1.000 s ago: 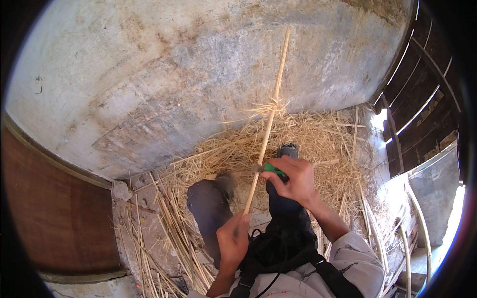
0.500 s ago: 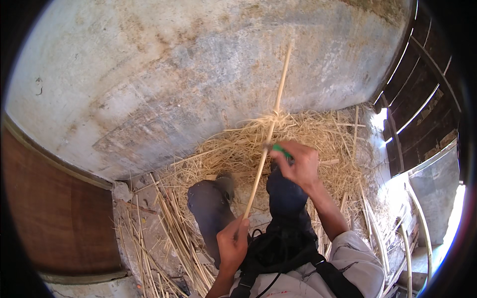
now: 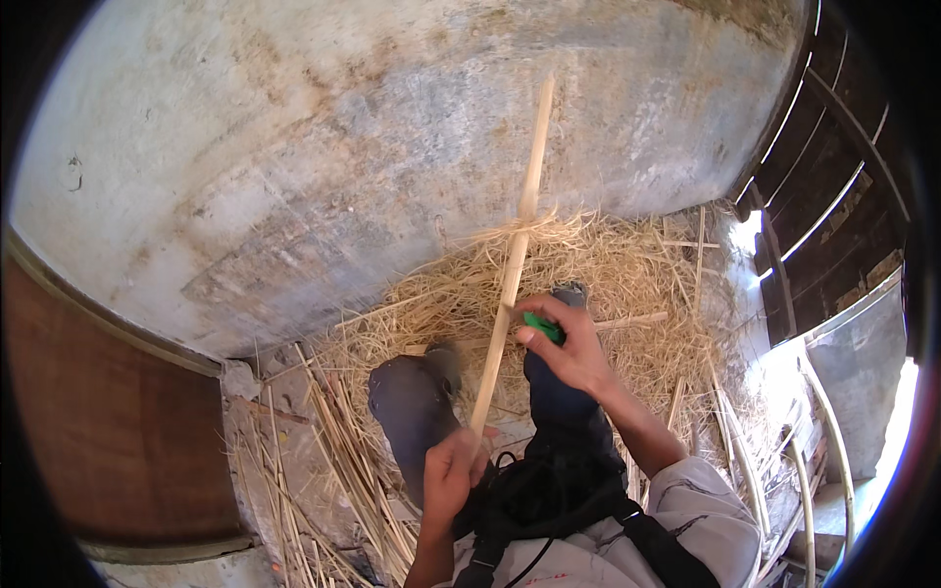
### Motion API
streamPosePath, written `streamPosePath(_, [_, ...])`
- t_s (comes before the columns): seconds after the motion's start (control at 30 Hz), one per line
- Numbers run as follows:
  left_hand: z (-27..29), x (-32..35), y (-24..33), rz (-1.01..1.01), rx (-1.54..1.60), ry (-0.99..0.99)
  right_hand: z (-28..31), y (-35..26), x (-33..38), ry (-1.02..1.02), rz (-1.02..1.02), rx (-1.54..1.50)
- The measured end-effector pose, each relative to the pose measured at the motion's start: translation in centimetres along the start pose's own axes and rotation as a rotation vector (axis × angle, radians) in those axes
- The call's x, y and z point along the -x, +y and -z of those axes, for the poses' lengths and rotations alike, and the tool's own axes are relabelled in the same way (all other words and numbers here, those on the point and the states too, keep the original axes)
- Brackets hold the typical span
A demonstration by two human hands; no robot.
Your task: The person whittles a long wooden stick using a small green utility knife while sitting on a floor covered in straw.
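My left hand point(image 3: 453, 472) is closed round the near end of a long pale bamboo strip point(image 3: 500, 338). The strip slants up and away from me, its far end in front of the stained wall. Partway along it hangs a tuft of thin curled shavings point(image 3: 539, 231). In my right hand point(image 3: 573, 348), fingers wrapped round it, is a green-handled knife point(image 3: 545, 328) held against the strip's right side, nearer to me than the tuft. Its blade is mostly hidden by the strip and my fingers.
Loose shavings point(image 3: 618, 260) are heaped along the foot of the grey wall point(image 3: 392, 147). My legs point(image 3: 417, 392) stand apart at their near side. Long bamboo strips point(image 3: 348, 441) lie at the left, beside a brown panel point(image 3: 108, 412). More poles point(image 3: 828, 421) lean at the right.
My right hand and the knife have slid toward me along the strip. The strip's far end has swung left, and its broader face now shows.
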State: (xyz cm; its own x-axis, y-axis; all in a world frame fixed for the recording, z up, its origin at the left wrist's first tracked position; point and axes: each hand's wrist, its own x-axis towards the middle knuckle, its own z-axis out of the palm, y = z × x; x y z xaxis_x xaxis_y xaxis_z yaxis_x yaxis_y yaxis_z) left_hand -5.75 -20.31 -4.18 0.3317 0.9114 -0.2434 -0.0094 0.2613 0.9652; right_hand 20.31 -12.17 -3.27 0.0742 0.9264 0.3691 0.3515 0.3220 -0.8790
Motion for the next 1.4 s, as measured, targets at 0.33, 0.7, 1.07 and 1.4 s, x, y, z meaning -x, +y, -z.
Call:
streamPosePath(0.33, [-0.4,-0.8,-0.4,-0.059,0.018,-0.078,-2.0,0.4,0.2,0.050,-0.177,-0.419])
streamPosePath(0.7, [-0.7,-4.8,3.1,-0.411,-0.157,0.209,-2.9,-1.4,2.3,-0.084,-0.253,-0.378])
streamPosePath(1.07, [-1.6,-9.4,5.5,-0.403,-0.058,0.125,-3.6,-0.8,3.3,-0.154,-0.193,-0.356])
streamPosePath(1.4, [-2.3,-10.1,6.3,-0.422,-0.117,0.123,-3.2,-1.4,3.3,-0.143,-0.195,-0.344])
